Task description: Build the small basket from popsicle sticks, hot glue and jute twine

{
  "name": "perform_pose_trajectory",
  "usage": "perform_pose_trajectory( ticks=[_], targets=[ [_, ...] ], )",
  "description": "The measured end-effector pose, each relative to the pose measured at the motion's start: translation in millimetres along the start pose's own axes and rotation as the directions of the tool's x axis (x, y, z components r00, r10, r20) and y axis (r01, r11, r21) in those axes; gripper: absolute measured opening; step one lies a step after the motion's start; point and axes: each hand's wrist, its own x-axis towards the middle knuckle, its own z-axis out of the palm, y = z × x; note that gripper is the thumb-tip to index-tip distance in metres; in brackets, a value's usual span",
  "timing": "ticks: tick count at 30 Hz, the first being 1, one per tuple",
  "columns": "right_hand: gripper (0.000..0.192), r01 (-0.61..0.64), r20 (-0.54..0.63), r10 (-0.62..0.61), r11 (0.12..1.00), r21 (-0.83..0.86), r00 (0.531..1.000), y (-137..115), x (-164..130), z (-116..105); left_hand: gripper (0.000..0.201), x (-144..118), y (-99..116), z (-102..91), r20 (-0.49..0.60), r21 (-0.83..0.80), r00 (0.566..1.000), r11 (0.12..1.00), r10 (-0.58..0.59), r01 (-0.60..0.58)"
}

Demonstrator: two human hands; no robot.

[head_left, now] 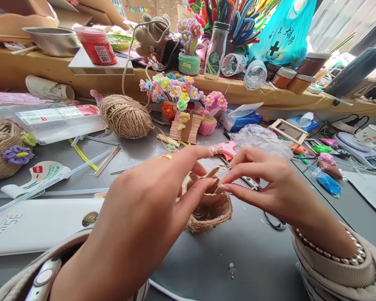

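Note:
A small twine-wrapped basket (208, 225) with a clear plastic lining sits on the grey table in front of me. My left hand (163, 188) is closed at its far rim, thumb and fingers pinching a braided twine piece (213, 171) that sticks up there. My right hand (257, 175) comes in from the right, its thumb and forefinger pressed together beside that twine piece. Whatever lies between the right fingertips is too small to make out. Behind my hands lies a pink glue gun (224, 149), partly hidden. Scissors (274, 220) rest under my right hand.
A ball of twine (125, 116) lies beyond my left hand. Small pots of crocheted-looking flowers (178, 90) stand at the back. A white box (44, 221) and clear glue sticks (50, 188) lie left. Crumpled plastic (260, 140) and a scale (360, 148) are right.

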Motion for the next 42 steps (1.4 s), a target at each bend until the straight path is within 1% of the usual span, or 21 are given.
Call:
perform_pose_trajectory(
  ticks=[5, 14, 20, 24, 30, 38, 42],
  targets=[
    [0.008, -0.006, 0.06, 0.006, 1.0, 0.004, 0.998, 3.1, 1.0, 7.0, 0.024, 0.5, 0.7, -0.2, -0.064, 0.006, 0.998, 1.0, 0.025, -0.025],
    [0.009, -0.033, 0.156, 0.034, 0.999, -0.004, 0.987, 6.7, 0.4, 7.1, 0.021, 0.8, 1.4, 1.8, -0.051, 0.032, 0.998, 0.999, 0.021, -0.02],
    [0.01, -0.022, 0.224, 0.025, 1.0, -0.015, 0.974, 9.0, 0.2, 5.7, 0.021, 2.4, 0.8, 1.3, -0.044, 0.044, 0.999, 0.999, 0.025, -0.023],
    [0.012, -0.034, 0.242, 0.037, 0.999, -0.015, 0.97, 7.9, 0.9, 5.6, 0.021, 1.1, 0.2, 0.7, -0.03, 0.042, 0.999, 0.999, 0.022, -0.021],
    [0.014, -0.046, 0.279, 0.05, 0.999, -0.021, 0.959, 8.4, 0.5, 5.7, 0.021, 0.3, 0.2, 1.3, -0.041, 0.063, 0.999, 0.998, 0.011, -0.009],
    [0.017, -0.027, 0.279, 0.025, 1.0, 0.002, 0.96, 9.9, 0.8, 6.0, 0.022, 0.9, -0.3, 4.1, -0.064, 0.074, 0.998, 0.997, 0.019, -0.015],
    [0.014, -0.021, 0.273, 0.016, 1.0, 0.015, 0.962, 10.7, 1.4, 6.9, 0.024, 1.3, -0.2, 5.7, -0.019, 0.029, 0.999, 0.999, 0.047, -0.046]
  ],
)
